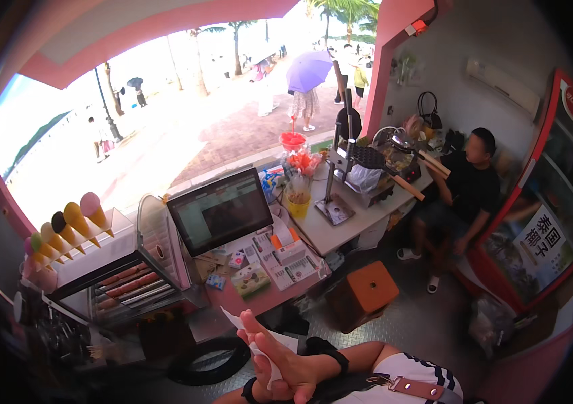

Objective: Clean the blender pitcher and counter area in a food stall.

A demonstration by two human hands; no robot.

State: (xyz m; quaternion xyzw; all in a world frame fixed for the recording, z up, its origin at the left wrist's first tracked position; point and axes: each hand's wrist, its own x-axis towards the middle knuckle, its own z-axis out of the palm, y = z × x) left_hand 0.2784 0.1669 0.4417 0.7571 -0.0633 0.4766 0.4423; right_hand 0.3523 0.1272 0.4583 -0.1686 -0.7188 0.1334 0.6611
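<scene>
A white paper tissue [289, 343] is pressed between my two palms at the bottom centre. My right hand [291, 364] lies over it with the fingers extended, and covers much of it. Behind and below, my left hand [263, 372] holds the other side, mostly hidden. One tissue corner sticks out past the fingertips. Both wrists wear dark bands. Beyond the hands stands a pink counter [226, 299] with small packets, a green box [250, 279] and a printer [286, 245] with a paper roll. A dark touchscreen monitor [219, 211] rises behind them.
Left is a glass display case [165, 242] topped with model ice-cream cones [78, 218]. A waffle iron [367, 157] sits on the right counter. An orange stool [373, 286] stands on the metal floor. A seated person [470, 177] is beside a red-framed drinks fridge [523, 187].
</scene>
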